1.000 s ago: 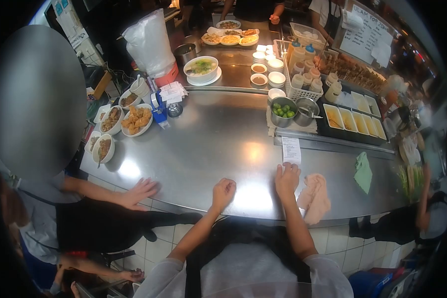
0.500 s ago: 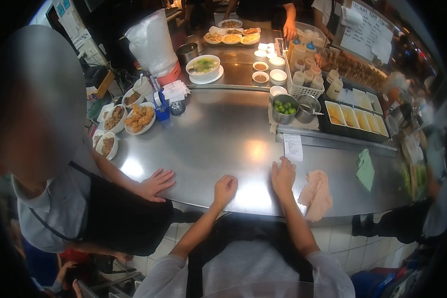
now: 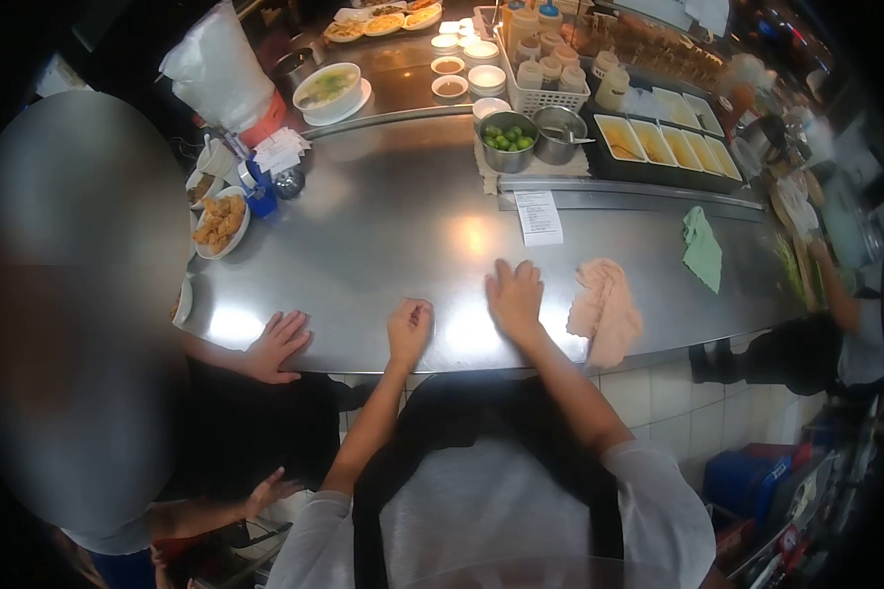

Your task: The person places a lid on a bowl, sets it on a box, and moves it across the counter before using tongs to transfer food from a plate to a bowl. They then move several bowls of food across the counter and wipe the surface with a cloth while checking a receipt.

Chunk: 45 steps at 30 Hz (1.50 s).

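Note:
My left hand point(image 3: 411, 332) rests on the steel counter point(image 3: 383, 226) near its front edge, fingers curled into a loose fist with nothing visible in it. To its right, my right hand point(image 3: 517, 299) lies on the counter, its fingers apart and holding nothing. Just beyond those fingertips is a printed receipt point(image 3: 539, 218), flat and not touched. A peach cloth point(image 3: 607, 309) lies crumpled beside my right hand, and a green cloth point(image 3: 701, 250) is farther right.
A co-worker at left rests a hand point(image 3: 277, 348) on the counter. Fried food fills a bowl point(image 3: 223, 226) there. Soup point(image 3: 327, 86), a pot of green citrus point(image 3: 508, 142), squeeze bottles point(image 3: 550, 69) and sauce trays point(image 3: 668, 147) stand behind. Another person's arm point(image 3: 835, 285) shows at right.
The view has tilted downward and shifted. My right hand's fingers have spread and sit slightly farther from the receipt. The co-worker's lower hand has come up into clearer view.

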Motion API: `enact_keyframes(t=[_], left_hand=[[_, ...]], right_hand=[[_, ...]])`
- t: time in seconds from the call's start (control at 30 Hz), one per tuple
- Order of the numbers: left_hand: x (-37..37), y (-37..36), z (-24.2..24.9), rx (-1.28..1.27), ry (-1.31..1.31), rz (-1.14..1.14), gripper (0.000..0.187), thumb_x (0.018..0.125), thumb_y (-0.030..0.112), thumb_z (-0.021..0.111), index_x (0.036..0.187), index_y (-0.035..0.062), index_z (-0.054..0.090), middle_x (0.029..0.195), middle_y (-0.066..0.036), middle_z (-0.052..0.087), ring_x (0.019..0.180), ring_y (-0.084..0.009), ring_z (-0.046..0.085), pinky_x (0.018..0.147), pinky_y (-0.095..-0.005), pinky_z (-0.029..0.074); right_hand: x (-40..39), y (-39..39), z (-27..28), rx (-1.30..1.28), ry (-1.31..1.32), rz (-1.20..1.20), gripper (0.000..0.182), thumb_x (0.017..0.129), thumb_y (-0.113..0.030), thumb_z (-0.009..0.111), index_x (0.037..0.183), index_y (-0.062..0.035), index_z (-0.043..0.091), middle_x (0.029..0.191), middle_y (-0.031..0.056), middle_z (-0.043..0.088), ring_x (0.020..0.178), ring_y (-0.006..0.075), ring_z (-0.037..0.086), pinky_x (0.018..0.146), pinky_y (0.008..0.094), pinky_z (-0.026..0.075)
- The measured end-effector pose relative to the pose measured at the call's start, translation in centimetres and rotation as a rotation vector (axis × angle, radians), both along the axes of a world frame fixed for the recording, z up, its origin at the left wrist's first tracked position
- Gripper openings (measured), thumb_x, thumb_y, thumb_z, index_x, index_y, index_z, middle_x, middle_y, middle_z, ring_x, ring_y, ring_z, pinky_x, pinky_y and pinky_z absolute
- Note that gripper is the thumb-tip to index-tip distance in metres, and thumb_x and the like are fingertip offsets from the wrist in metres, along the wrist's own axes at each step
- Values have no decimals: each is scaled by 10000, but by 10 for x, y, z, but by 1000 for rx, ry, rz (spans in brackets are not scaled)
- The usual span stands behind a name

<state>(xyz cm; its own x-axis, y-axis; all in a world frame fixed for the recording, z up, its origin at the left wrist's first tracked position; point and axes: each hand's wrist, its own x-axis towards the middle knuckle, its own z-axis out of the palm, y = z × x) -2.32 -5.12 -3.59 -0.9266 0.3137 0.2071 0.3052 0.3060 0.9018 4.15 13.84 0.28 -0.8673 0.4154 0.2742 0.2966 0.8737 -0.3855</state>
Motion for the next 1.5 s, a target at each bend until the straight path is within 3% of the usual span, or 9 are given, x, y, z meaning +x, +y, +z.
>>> enact_keyframes(t=[0.07, 0.17, 0.97, 1.03, 1.5], left_hand=[[1, 2, 7, 1, 43, -3, 93, 785, 77, 554, 752, 4, 600, 681, -71, 549, 549, -135, 507, 517, -251, 409], [3, 2, 13, 0, 13, 17, 93, 781, 73, 558, 752, -6, 598, 679, -72, 545, 548, -131, 506, 514, -245, 405], [1, 3, 15, -23, 16, 12, 85, 770, 54, 549, 756, -6, 607, 689, -62, 556, 554, -118, 504, 515, -230, 404], [1, 3, 16, -9, 19, 13, 130, 795, 98, 561, 757, -20, 599, 668, -47, 529, 551, -95, 457, 521, -235, 387], [2, 3, 18, -3, 21, 12, 84, 775, 53, 557, 753, -16, 600, 679, -70, 548, 551, -124, 503, 521, -242, 408]], right_hand=[[-3, 23, 5, 61, 46, -209, 349, 803, -240, 519, 1126, -110, 546, 911, 162, 443, 884, 317, 423, 730, 426, 359], [0, 57, 4, 143, -6, -289, 359, 813, -227, 498, 1158, -138, 540, 913, 156, 438, 882, 310, 415, 731, 424, 348], [-24, 77, -8, 162, -24, -215, 345, 829, -262, 486, 1153, -155, 542, 938, 156, 445, 878, 310, 417, 722, 426, 354], [-26, 77, -10, 163, -32, -216, 346, 829, -263, 486, 1154, -156, 542, 941, 157, 445, 877, 310, 418, 722, 429, 356], [-33, 79, -12, 164, -54, -220, 339, 828, -275, 493, 1137, -152, 555, 950, 147, 445, 886, 299, 420, 725, 424, 366]])
